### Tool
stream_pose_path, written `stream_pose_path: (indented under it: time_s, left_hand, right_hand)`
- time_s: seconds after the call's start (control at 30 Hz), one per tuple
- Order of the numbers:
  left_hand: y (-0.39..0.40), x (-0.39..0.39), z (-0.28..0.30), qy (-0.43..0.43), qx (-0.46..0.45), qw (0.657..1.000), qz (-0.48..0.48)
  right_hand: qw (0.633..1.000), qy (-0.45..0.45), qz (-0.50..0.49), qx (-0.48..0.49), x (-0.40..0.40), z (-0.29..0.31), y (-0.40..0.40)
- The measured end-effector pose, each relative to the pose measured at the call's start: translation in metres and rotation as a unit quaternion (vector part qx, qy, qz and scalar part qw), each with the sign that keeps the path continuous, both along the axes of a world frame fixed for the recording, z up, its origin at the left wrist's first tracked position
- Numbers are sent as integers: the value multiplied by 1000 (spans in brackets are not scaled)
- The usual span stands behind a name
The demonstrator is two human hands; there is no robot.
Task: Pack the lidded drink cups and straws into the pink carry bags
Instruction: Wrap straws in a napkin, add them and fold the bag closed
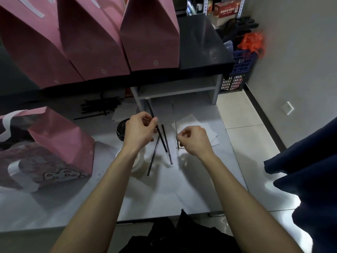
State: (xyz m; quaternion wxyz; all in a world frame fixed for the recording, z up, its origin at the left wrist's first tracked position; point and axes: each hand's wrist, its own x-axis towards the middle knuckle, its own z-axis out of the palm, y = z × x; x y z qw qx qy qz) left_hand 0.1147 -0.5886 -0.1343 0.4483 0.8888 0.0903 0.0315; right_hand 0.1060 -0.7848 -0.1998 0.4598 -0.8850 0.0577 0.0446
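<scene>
Your left hand (140, 129) pinches a black straw (158, 131). Your right hand (193, 140) pinches a thin clear wrapper (176, 131). Two more straws (166, 143) lie between your hands. A pink bag (60, 137) stands left of your left hand.

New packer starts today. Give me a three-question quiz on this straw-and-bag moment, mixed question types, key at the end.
1. True or false: the left hand pinches a black straw.
2. How many pink carry bags stand in a row on the dark upper counter? A) one B) three C) five
3. Fill in: the loose pile of black straws lies on the white table, under the edge of the dark ____.

Key: 1 true; 2 B; 3 counter.
</scene>
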Motion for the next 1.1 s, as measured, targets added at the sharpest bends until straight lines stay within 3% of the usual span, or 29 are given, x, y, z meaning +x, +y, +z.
stream_pose_path:
  time_s: [0.1, 0.33, 0.4, 0.5, 0.6, 0.73, 0.87, 1.1]
  left_hand:
    - [-8, 2, -3, 19, -52, 998, -23]
    - [-21, 4, -13, 25, -129, 989, -64]
    - [-25, 6, -17, 17, -115, 991, -72]
    - [-28, 10, -19, 2, -97, 994, -49]
    - [-28, 15, -20, 2, -103, 994, -40]
    - [-29, 19, -21, 22, -171, 984, -45]
    - [-30, 26, -20, 46, -101, 992, -59]
    - [-45, 25, -8, 2, -12, 978, -209]
  right_hand:
    - [996, -50, 52, 53, -4, 14, -1]
    - [984, -136, 119, -5, -12, 9, 4]
    - [988, -135, 75, 9, -13, -2, -3]
    - [986, -107, -18, -127, -7, -26, -28]
    - [980, -8, -19, -197, -4, -49, -47]
    - [980, -16, -14, -200, -4, -60, -48]
    - [990, -50, -28, -132, 1, -43, -55]
    - [987, -153, 22, 40, 7, -1, -70]
